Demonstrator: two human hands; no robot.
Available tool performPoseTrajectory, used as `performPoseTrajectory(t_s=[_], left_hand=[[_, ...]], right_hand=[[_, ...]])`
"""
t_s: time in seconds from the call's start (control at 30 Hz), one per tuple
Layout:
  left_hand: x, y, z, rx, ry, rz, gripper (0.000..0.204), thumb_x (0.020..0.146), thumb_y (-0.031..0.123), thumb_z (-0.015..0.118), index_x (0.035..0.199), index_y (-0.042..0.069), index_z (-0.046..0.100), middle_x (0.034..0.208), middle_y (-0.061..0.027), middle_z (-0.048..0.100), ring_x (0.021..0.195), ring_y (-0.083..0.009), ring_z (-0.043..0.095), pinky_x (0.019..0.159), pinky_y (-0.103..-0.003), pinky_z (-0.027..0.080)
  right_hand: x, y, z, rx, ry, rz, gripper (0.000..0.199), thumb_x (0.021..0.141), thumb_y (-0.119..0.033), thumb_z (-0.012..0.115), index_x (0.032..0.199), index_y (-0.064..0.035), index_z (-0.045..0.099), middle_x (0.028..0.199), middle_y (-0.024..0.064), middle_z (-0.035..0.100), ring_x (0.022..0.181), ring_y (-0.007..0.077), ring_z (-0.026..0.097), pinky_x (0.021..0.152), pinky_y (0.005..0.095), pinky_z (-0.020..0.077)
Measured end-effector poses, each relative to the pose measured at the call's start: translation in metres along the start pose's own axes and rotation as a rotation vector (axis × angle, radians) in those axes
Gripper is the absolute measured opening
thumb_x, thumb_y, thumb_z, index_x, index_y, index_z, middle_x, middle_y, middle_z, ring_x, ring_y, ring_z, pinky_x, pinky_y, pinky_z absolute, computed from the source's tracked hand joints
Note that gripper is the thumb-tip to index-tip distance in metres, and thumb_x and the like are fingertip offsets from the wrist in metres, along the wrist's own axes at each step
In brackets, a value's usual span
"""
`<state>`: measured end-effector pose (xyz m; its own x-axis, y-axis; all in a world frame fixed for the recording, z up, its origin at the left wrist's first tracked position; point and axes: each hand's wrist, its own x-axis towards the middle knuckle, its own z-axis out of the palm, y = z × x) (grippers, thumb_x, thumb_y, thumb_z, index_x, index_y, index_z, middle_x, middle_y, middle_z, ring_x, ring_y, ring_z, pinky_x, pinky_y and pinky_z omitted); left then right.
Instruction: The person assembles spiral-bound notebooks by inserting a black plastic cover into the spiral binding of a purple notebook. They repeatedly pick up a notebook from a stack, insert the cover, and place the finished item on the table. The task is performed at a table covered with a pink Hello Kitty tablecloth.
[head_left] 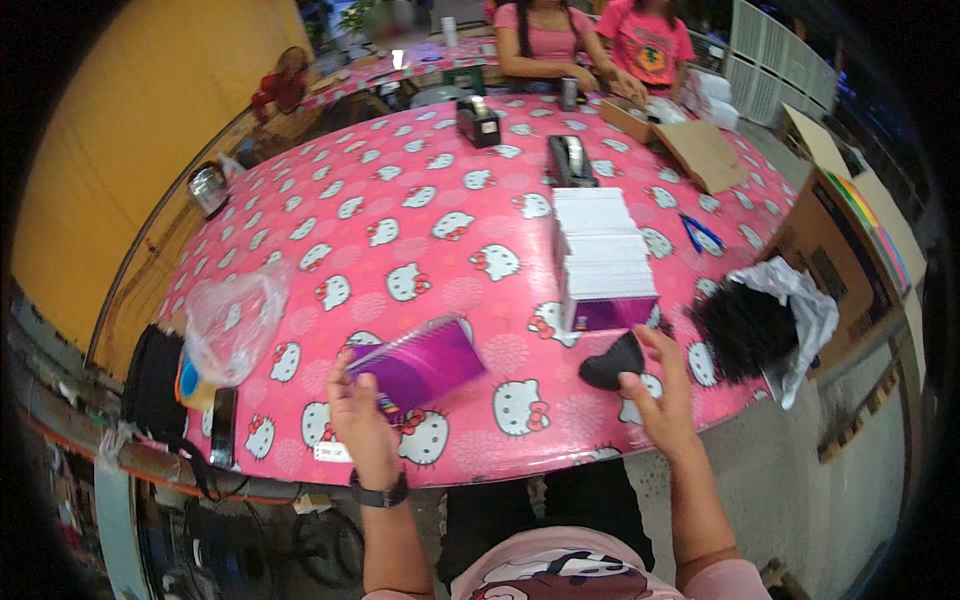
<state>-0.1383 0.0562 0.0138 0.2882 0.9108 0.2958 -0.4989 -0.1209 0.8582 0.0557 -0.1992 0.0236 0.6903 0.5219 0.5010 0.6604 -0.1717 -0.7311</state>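
My left hand (362,410) is closed on the near left end of a flat purple card (430,362), its thumb on top; the card is tilted and slightly blurred. Between the thumb and fingers of my right hand (662,398) is a small black piece with a rounded edge (611,364); its exact kind is unclear. Just beyond that hand stands a long row of white-edged cards (603,245), with a purple face on the near end. To the right, a heap of thin black strands or strips (742,330) spills from a whitish plastic bag (800,300).
Two black tape dispensers (571,162) (479,122) stand farther back on the pink patterned tablecloth (400,240). Blue-handled pliers (702,233) lie near a cardboard box (840,250). Leftward are a clear plastic bag (235,325) and a phone (224,425). Two people (548,45) work at the far side.
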Motion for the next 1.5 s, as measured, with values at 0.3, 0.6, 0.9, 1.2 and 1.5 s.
performPoseTrajectory(t_s=[0.3,0.6,0.9,1.2,1.5], left_hand=[[0.043,0.012,-0.110,0.404,0.152,-0.001,0.038,0.079,-0.005,0.046,0.115,0.001,0.057,0.094,-0.0053,0.060,0.074,-0.0121,0.055,0.063,-0.024,0.043],[0.097,-0.063,-0.050,1.520,-0.648,0.318,0.033,0.080,0.028,0.057,0.105,0.009,0.064,0.108,-0.0090,0.060,0.103,-0.0264,0.053,0.097,-0.052,0.028],[0.075,-0.081,-0.021,1.426,-0.515,0.522,0.054,0.072,0.031,0.070,0.119,0.010,0.055,0.119,-0.0125,0.054,0.114,-0.0313,0.047,0.103,-0.057,0.024],[-0.043,-0.102,0.137,0.596,-0.787,0.558,0.044,0.070,0.013,0.075,0.108,0.003,0.055,0.111,-0.0173,0.054,0.103,-0.0323,0.051,0.092,-0.041,0.039],[-0.016,-0.082,0.084,0.317,-0.900,-0.252,0.033,0.079,-0.002,0.065,0.110,0.002,0.053,0.100,-0.0042,0.060,0.095,-0.0132,0.056,0.085,-0.027,0.044]], right_hand=[[-0.010,0.031,-0.005,-0.011,-0.161,0.037,0.022,0.080,-0.007,0.064,0.101,-0.0009,0.062,0.103,0.0150,0.062,0.100,0.0307,0.057,0.088,0.0366,0.0439],[0.011,0.042,0.004,-0.066,-0.190,-0.046,0.014,0.080,-0.005,0.064,0.094,-0.0011,0.063,0.093,0.0114,0.064,0.090,0.0293,0.057,0.079,0.0363,0.0451],[0.091,0.108,0.019,-0.522,0.038,-0.379,0.017,0.076,-0.010,0.068,0.092,-0.0085,0.066,0.097,0.0053,0.063,0.097,0.0251,0.054,0.084,0.0391,0.0415],[0.082,0.093,0.000,-0.296,0.041,-0.260,0.017,0.074,-0.013,0.072,0.088,-0.0064,0.066,0.084,0.0086,0.064,0.081,0.0264,0.060,0.072,0.0356,0.0472],[-0.003,0.039,0.009,-0.016,-0.123,-0.138,0.035,0.071,-0.026,0.077,0.099,-0.0084,0.066,0.104,0.0112,0.062,0.104,0.0313,0.054,0.088,0.0400,0.0440]])
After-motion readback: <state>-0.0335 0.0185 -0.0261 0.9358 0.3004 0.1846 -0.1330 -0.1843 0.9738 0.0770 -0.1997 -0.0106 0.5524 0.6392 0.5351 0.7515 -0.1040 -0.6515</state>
